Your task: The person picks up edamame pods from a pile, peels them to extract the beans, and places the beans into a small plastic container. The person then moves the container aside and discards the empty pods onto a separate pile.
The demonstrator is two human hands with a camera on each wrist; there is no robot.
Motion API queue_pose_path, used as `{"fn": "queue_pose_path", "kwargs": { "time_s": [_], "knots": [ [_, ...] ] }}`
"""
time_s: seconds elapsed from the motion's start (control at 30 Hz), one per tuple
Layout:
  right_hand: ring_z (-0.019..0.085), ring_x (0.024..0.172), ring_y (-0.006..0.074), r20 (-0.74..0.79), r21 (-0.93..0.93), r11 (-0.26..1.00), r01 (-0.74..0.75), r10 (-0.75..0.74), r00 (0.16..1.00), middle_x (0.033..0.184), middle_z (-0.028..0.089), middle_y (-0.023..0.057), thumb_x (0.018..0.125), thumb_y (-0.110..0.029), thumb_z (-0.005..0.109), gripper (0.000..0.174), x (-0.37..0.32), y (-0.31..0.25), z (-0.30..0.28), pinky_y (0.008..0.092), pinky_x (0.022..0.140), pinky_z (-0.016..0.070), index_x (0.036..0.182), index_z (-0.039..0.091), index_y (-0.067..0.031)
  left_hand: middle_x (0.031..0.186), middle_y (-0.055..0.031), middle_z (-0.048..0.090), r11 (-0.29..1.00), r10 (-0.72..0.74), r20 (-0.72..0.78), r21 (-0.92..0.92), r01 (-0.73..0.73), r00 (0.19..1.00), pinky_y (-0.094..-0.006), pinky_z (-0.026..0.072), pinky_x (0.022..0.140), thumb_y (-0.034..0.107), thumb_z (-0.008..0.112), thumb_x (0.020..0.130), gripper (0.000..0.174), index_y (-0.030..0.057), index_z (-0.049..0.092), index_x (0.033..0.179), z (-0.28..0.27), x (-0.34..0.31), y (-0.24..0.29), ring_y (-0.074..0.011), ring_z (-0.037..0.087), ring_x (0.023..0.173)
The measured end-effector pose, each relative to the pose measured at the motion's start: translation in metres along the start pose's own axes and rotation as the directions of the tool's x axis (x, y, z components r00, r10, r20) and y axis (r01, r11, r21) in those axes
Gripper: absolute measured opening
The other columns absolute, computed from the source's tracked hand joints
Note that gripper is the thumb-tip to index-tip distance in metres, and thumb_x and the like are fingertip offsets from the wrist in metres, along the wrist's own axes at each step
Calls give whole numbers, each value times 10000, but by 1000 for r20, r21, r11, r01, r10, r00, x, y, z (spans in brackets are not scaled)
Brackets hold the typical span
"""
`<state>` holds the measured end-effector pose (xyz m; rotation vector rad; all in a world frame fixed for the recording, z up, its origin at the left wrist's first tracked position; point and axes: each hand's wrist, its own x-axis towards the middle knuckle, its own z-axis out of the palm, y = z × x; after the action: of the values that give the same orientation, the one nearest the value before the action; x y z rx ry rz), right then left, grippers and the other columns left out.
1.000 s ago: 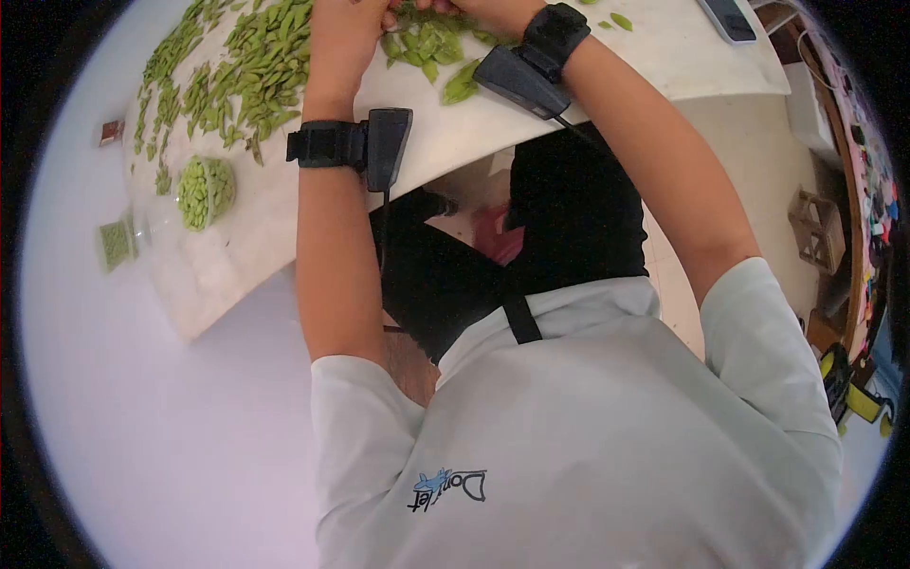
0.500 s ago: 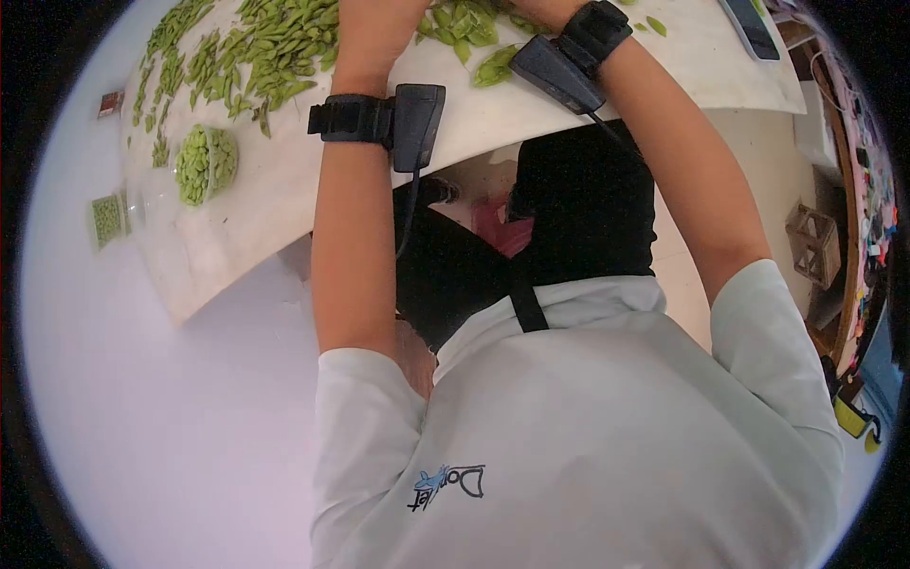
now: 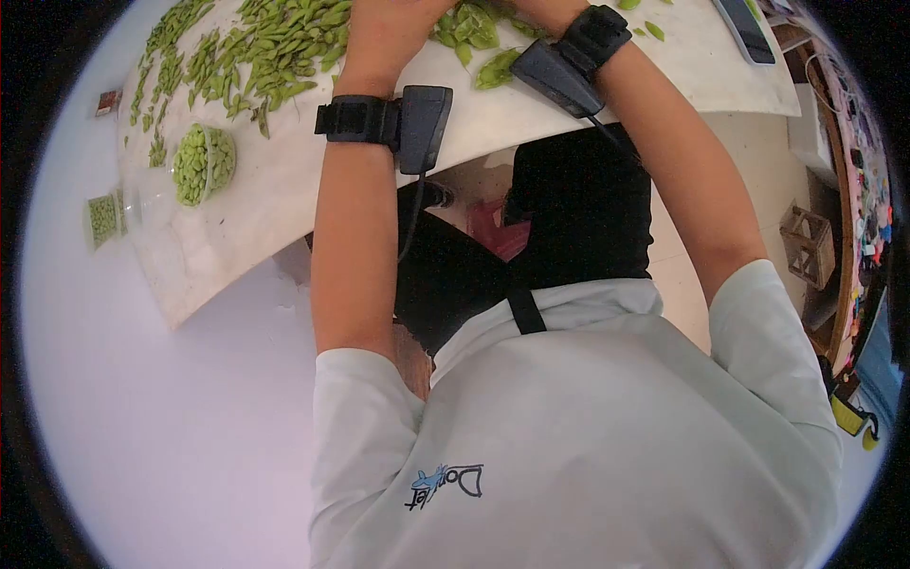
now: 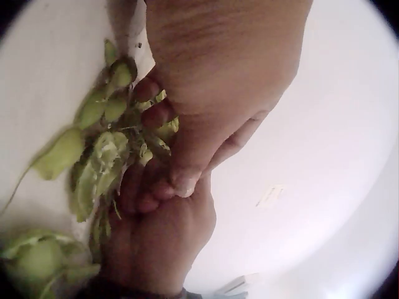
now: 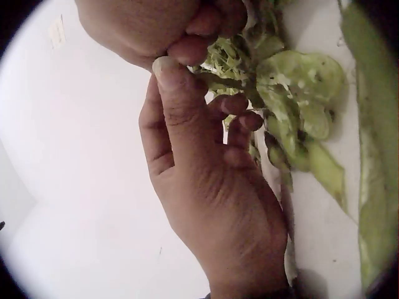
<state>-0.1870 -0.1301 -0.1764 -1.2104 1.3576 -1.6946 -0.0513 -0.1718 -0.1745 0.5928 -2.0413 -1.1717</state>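
Head cam chops off left hand and right hand up top; wrist cams show their fingers pressed together, edamame pods upper right (right-wrist view). Can't tell what's pinched.

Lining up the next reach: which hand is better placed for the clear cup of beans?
Probably the left hand. In the head view, the cup of beans stands on the table to the left of the left forearm; the right hand would likely have to cross that forearm.
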Motion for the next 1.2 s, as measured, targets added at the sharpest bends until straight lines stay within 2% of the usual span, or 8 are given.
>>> {"fn": "queue_pose_path", "kwargs": {
  "time_s": [0.33, 0.43, 0.53, 0.77, 0.83, 0.93, 1.07, 1.2],
  "knots": [
    [466, 494, 67, 27, -22, 999, -38, 39, 999, 644, 566, 45, 939, -152, 542, 155, 1, 4, -1, 231, 439, 376, 921, 570, -1, 765, -13, 562, 963, 96, 4, 251, -94, 995, -254, 422, 602, 104, 618, 885, 88, 32, 579, 915, -1, 0, -3, -95, 505, 661],
    [458, 506, 57, 110, -30, 999, -26, 29, 994, 633, 558, 25, 944, -179, 536, 180, 2, 6, -2, 229, 461, 381, 901, 579, -9, 775, -25, 556, 999, -28, -18, 19, 28, 999, -257, 429, 623, 112, 591, 906, 92, 31, 556, 932, -3, 0, -9, -101, 511, 685],
    [440, 503, 52, 128, -71, 997, -21, 30, 991, 619, 541, 4, 942, -191, 541, 188, -1, 1, -1, 227, 462, 369, 883, 584, -18, 775, -29, 553, 988, 74, -98, -128, -87, 992, -260, 436, 621, 123, 589, 909, 108, 26, 556, 945, -1, 2, -15, -95, 509, 686],
    [396, 477, 56, 89, -228, 973, -21, 42, 995, 564, 478, -17, 934, -186, 557, 188, 0, -3, -6, 236, 446, 334, 882, 587, -8, 867, -83, 674, 950, 167, -489, 311, -8, 856, -233, 501, 668, 152, 697, 832, 231, -6, 637, 990, -77, -11, -26, -127, 615, 736],
    [429, 527, 68, 5, 3, 999, 32, -32, 999, 639, 502, 11, 947, -195, 536, 284, 1, 4, -8, 244, 480, 375, 1152, 521, 0, 836, -88, 675, 873, 355, -491, 477, -95, 796, -239, 505, 672, 129, 746, 781, 217, 9, 661, 941, -103, -35, 6, -134, 618, 728],
    [464, 589, 83, -165, 186, 962, 200, -170, 971, 765, 532, 45, 964, -219, 503, 509, 1, 4, -10, 251, 528, 419, 1402, 317, -40, 821, -56, 679, 743, 300, -578, 641, 195, 759, -236, 474, 635, 172, 747, 776, 199, 22, 682, 890, -160, -70, 26, -109, 580, 681],
    [450, 554, 81, -172, 34, 975, 218, -209, 963, 758, 538, 37, 973, -221, 481, 372, 2, 6, -8, 243, 516, 407, 1282, 435, -19, 826, -49, 681, 349, 7, -529, 797, 494, 849, -255, 449, 635, 240, 697, 802, 224, 60, 696, 935, -221, -112, 15, -102, 553, 661],
    [431, 526, 77, -92, 125, 987, 100, -89, 992, 705, 533, 22, 974, -230, 472, 264, 1, 5, -10, 242, 496, 385, 1100, 527, -5, 845, -47, 685, 434, -165, -510, 731, 526, 844, -269, 442, 636, 261, 655, 819, 234, 95, 706, 977, -228, -125, -4, -110, 539, 632]
  ]
}}
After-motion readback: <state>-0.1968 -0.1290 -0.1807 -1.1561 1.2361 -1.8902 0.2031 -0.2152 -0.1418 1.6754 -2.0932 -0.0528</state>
